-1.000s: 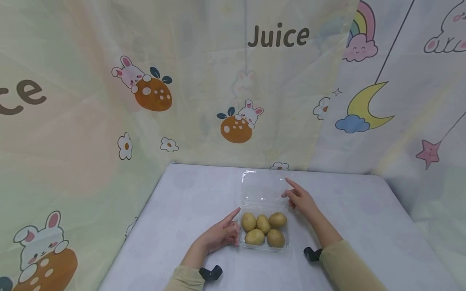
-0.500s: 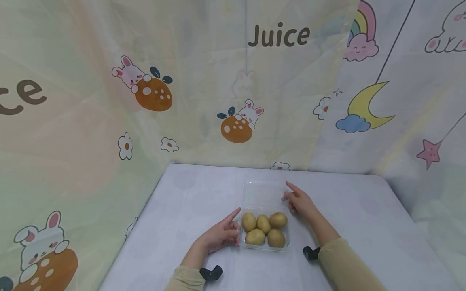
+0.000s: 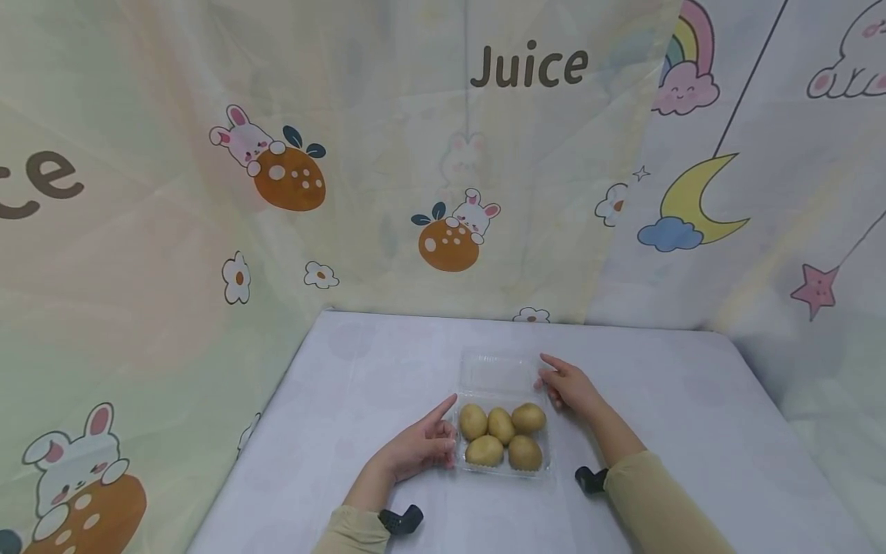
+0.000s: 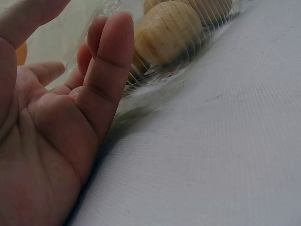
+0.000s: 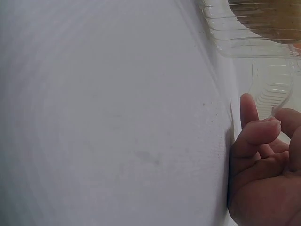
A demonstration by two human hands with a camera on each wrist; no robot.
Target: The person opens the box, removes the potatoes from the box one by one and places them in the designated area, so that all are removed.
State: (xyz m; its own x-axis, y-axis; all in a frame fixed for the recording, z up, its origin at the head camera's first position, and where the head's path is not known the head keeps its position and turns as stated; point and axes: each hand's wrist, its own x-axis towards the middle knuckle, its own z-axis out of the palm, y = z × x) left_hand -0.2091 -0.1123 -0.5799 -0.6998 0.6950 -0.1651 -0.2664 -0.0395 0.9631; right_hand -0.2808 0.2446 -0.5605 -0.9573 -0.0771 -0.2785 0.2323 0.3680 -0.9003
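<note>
A clear plastic clamshell box [image 3: 547,465] with several potatoes [image 3: 501,425] in its base sits on the table in the head view. Its lid [image 3: 498,373] stands partly raised at the far side. My left hand [image 3: 418,446] rests beside the box, index finger pointing forward, other fingers loosely bent against the box's left wall; in the left wrist view the fingers [image 4: 110,66] reach the ribbed side. At the lid's right edge, my right hand [image 3: 574,388] has its index finger extended. In the right wrist view the lid's corner [image 5: 275,101] meets the thumb and fingers, which seem to pinch it.
A white cloth covers the table [image 3: 664,431]. Behind and to the left hang printed curtains [image 3: 374,154] with rabbit and fruit pictures. A black wrist mount [image 3: 401,520] sits on the left wrist and another black wrist mount [image 3: 591,480] on the right.
The lid has swung up from lying back, its outline growing shorter in the head view. My right hand has come slightly nearer along with it. The left hand and potatoes have stayed put.
</note>
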